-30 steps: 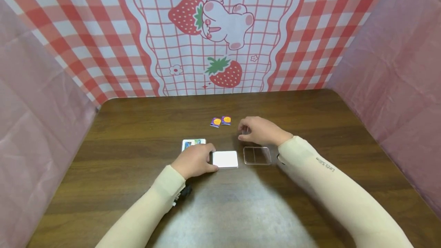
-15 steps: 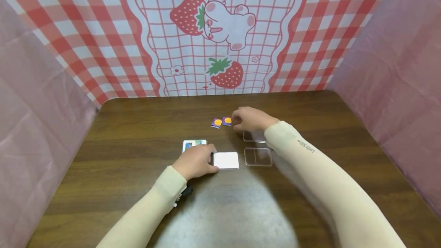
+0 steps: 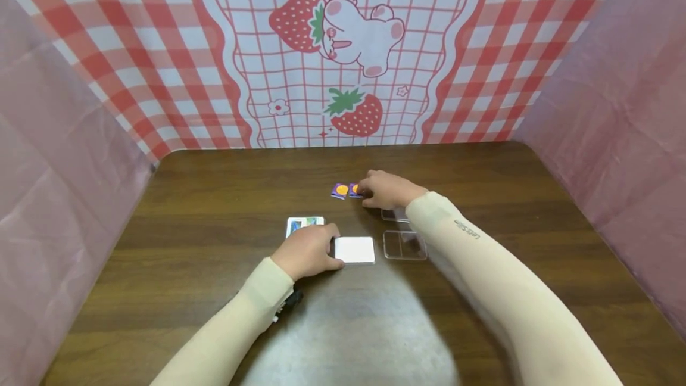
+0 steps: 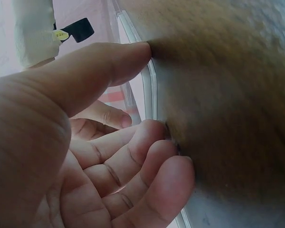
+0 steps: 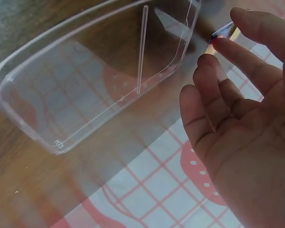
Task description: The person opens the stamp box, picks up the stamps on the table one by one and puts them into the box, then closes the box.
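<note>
My left hand [image 3: 306, 250] rests on the table and grips the left end of a white rectangle in a clear, shallow case [image 3: 354, 250]. In the left wrist view its thumb and fingertips press on the case's clear edge [image 4: 152, 90]. Two small purple squares lie further back; the left square [image 3: 340, 190] is untouched. My right hand [image 3: 390, 189] has its thumb and index finger at the right square [image 5: 223, 32], pinching its edge. Its other fingers hang loosely curled beside the clear divided box [image 5: 90, 80].
A clear divided tray [image 3: 405, 245] lies right of the white case, and another clear box [image 3: 393, 215] sits behind it, partly under the right forearm. A card with blue and green pictures [image 3: 304, 223] is partly hidden by the left hand. Checked cloth [image 3: 348, 46] hangs behind the table.
My right hand has moved left and slightly back from beside the clear boxes to the right purple square, now partly covered by its fingers. The left hand keeps its hold on the white case.
</note>
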Demonstrator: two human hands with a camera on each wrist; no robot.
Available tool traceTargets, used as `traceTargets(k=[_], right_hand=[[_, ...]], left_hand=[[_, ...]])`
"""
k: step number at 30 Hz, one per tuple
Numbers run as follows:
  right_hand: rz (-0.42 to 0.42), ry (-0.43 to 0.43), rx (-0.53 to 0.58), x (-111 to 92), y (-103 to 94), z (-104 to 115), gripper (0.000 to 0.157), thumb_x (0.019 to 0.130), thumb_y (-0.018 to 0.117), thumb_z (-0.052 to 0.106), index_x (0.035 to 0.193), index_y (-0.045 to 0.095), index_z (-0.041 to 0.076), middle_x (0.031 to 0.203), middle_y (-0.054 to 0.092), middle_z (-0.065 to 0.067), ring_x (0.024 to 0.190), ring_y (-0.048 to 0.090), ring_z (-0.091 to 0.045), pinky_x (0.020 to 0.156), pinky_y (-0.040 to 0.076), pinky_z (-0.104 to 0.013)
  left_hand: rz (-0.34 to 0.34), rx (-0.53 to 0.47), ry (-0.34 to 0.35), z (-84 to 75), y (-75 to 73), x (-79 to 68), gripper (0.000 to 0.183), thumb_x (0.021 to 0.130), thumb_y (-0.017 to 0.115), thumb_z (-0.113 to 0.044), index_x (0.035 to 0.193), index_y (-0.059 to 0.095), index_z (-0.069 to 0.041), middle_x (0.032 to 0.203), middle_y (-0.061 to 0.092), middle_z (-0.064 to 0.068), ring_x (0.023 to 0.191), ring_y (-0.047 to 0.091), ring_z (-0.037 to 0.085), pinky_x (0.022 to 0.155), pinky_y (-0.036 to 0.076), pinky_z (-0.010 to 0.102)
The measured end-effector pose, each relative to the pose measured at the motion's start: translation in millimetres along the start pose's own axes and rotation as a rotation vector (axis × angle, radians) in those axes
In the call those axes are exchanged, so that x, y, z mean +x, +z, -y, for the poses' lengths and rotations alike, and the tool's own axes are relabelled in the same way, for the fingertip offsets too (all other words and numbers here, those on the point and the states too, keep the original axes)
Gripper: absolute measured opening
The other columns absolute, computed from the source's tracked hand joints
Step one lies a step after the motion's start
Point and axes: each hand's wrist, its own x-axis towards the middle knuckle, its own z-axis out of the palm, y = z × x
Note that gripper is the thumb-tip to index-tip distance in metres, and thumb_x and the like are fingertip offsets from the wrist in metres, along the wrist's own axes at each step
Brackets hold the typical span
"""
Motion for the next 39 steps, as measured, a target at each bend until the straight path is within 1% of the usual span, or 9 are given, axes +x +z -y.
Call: traceTargets(k=[7,14,18,22,24,26,29,34,39], right_hand=[[-0.031,-0.044,-0.024,-10,2.6,4,0.030,0.097,0.073,0.023,0.122,0.072,0.006,0.116,0.065,-0.012,0.110,0.060,-0.029,0.099,0.049,-0.046],[-0.071,-0.102,-0.038,-18,5.0,7,0.014,0.094,0.075,0.021,0.104,0.075,0.010,0.099,0.063,-0.005,0.094,0.057,-0.022,0.086,0.049,-0.040],[-0.111,-0.063,-0.006,-17,3.6,8,0.010,0.096,0.073,0.021,0.098,0.072,0.011,0.096,0.061,-0.004,0.088,0.056,-0.020,0.082,0.050,-0.039],[-0.132,0.005,0.008,-10,4.4,8,0.021,0.098,0.073,0.027,0.109,0.071,0.008,0.105,0.064,-0.008,0.096,0.061,-0.023,0.088,0.052,-0.042],[-0.114,0.028,-0.003,-7,6.1,8,0.028,0.098,0.073,0.028,0.117,0.071,0.008,0.110,0.064,-0.009,0.100,0.062,-0.025,0.092,0.052,-0.044],[-0.088,0.047,-0.008,-4,8.0,9,0.029,0.097,0.073,0.026,0.120,0.071,0.007,0.111,0.063,-0.010,0.100,0.062,-0.025,0.091,0.052,-0.044],[-0.060,0.074,-0.001,-1,9.5,10,0.025,0.095,0.074,0.023,0.114,0.071,0.007,0.105,0.063,-0.008,0.092,0.058,-0.023,0.085,0.051,-0.042],[-0.033,0.124,0.074,1,5.7,13,0.019,0.089,0.078,0.019,0.099,0.067,0.006,0.092,0.064,-0.005,0.081,0.056,-0.019,0.076,0.049,-0.037],[-0.011,0.155,0.155,0,1.3,15,0.021,0.084,0.080,0.016,0.090,0.061,0.008,0.086,0.062,-0.003,0.077,0.056,-0.017,0.071,0.047,-0.032]], left_hand=[[0.006,-0.001,-0.009,-0.4,0.2,0.4,0.037,0.080,0.088,-0.034,0.099,0.065,-0.012,0.074,0.058,-0.007,0.065,0.054,0.009,0.062,0.047,0.031],[0.009,-0.015,-0.013,-1.9,-2.7,-0.1,0.040,0.079,0.089,-0.033,0.102,0.065,-0.009,0.074,0.058,-0.005,0.064,0.054,0.010,0.061,0.046,0.031],[0.008,-0.008,-0.012,-2.4,-3.7,-0.6,0.041,0.079,0.089,-0.033,0.101,0.065,-0.009,0.073,0.058,-0.005,0.064,0.054,0.010,0.061,0.046,0.031],[0.010,-0.009,-0.010,-2.6,-3.4,-0.2,0.040,0.079,0.089,-0.033,0.101,0.065,-0.009,0.073,0.058,-0.005,0.064,0.055,0.010,0.062,0.047,0.031],[0.015,-0.013,-0.009,-3.0,-3.1,0.2,0.040,0.079,0.088,-0.034,0.101,0.065,-0.009,0.074,0.058,-0.006,0.065,0.055,0.010,0.062,0.047,0.031],[0.019,-0.015,-0.009,-2.9,-2.9,0.3,0.040,0.080,0.088,-0.034,0.101,0.065,-0.009,0.074,0.058,-0.006,0.065,0.055,0.010,0.063,0.047,0.031],[0.022,-0.017,-0.009,-2.4,-2.7,0.4,0.040,0.080,0.088,-0.035,0.101,0.064,-0.010,0.074,0.058,-0.006,0.065,0.055,0.010,0.063,0.047,0.031],[0.019,-0.014,-0.004,-0.7,-1.8,0.5,0.039,0.079,0.088,-0.034,0.099,0.063,-0.010,0.074,0.058,-0.005,0.065,0.055,0.010,0.062,0.047,0.031],[0.020,-0.012,-0.005,0.2,-1.7,0.2,0.040,0.079,0.088,-0.035,0.100,0.063,-0.011,0.075,0.059,-0.006,0.066,0.056,0.010,0.063,0.048,0.032]])
